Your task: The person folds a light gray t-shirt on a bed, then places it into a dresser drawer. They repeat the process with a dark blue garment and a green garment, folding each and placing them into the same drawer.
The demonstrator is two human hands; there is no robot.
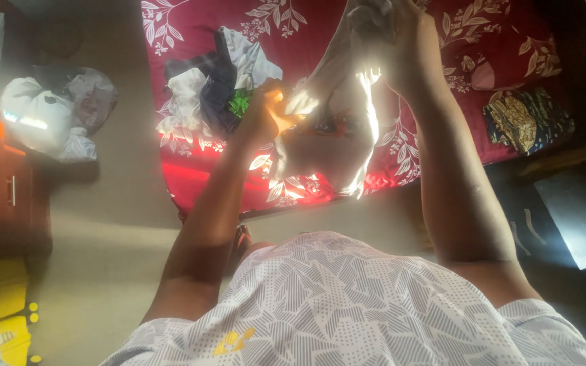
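The left hand (266,115) is closed on one edge of a pale garment (334,129), fingers pinching the cloth at about the level of the bed's near half. The right hand (401,41) is raised higher and grips the opposite end of the same garment, fingers bunched around a gathered fold near the top of the view. The garment hangs stretched between both hands, above the bed (510,41), which carries a dark red cover with a white floral print; strong sunlight crosses the cloth, so its exact shape cannot be told. Progress judgement: a loose pile of unsorted clothes (218,81) lies on the bed just beyond the left hand, and one folded patterned cloth (527,120) rests near the bed's right edge, well apart from the pile. One item appears finished, one is in hand, and the pile remains. A white bundle (55,112) lies on the floor to the left.
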